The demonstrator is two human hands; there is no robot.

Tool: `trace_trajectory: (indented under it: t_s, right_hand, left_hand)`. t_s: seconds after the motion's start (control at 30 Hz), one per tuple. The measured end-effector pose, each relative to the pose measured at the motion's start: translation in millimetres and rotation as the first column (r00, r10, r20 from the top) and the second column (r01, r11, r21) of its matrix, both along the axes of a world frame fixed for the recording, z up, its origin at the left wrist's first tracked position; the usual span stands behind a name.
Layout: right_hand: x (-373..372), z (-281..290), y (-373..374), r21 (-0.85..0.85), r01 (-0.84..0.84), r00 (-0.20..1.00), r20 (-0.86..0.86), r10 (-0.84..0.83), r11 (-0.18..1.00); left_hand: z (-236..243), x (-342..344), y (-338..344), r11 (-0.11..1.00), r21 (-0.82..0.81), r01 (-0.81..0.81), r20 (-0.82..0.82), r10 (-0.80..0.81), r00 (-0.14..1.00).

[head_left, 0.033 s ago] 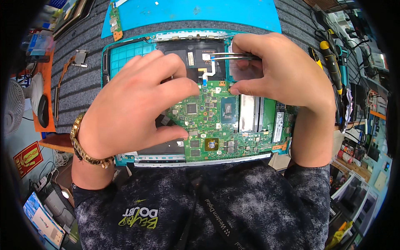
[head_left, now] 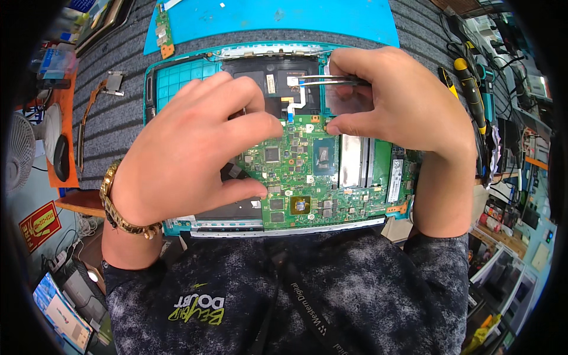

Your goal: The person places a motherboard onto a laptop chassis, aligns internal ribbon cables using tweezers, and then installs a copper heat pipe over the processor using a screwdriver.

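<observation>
A teal laptop base (head_left: 149, 74) lies opened up before me, with a green motherboard (head_left: 288, 171) in its middle and right part. My right hand (head_left: 402, 97) holds metal tweezers (head_left: 325, 79) pointing left; its thumb reaches the board's upper edge. At the tweezers' tips is the upper end of a white ribbon cable (head_left: 303, 97) with blue ends; I cannot tell if they grip it. The cable's lower end meets the board's top edge. Over the left part of the base, my left hand (head_left: 195, 148) has thumb and forefinger spread, holding nothing visible. It hides much of that side.
Beneath the laptop lies a ridged grey mat (head_left: 118, 50), with a blue mat (head_left: 278, 21) beyond. A small green circuit board (head_left: 164, 32) rests at the far left. A copper heat pipe (head_left: 89, 109) lies left. Screwdrivers (head_left: 467, 89) stand at the right, a fan (head_left: 18, 151) far left.
</observation>
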State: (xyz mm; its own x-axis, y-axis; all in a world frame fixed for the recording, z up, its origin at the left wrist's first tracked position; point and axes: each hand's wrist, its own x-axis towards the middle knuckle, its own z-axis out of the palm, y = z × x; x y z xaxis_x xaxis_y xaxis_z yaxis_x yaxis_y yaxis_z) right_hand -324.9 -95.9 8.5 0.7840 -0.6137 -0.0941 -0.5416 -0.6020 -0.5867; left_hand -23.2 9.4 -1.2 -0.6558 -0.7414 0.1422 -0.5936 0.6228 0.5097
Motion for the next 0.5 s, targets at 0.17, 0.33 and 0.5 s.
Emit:
trace_trajectory:
  t_s: [0.17,0.33,0.5]
  right_hand:
    - [-0.4,-0.9,-0.2,-0.01,-0.007,1.0,0.004,0.007,1.0]
    - [-0.7,-1.1,-1.4,-0.032,-0.022,1.0,0.001,0.022,0.999]
    - [-0.5,-1.2,-0.6,-0.028,-0.016,1.0,-0.002,0.016,0.999]
  left_hand:
    - [0.4,0.5,-0.2,1.0,0.002,0.007,0.003,-0.007,1.0]
    - [0.4,0.3,-0.1,1.0,0.005,0.004,0.0,-0.004,1.0]
    - [0.7,-0.5,-0.2,1.0,0.005,0.002,-0.007,-0.002,1.0]
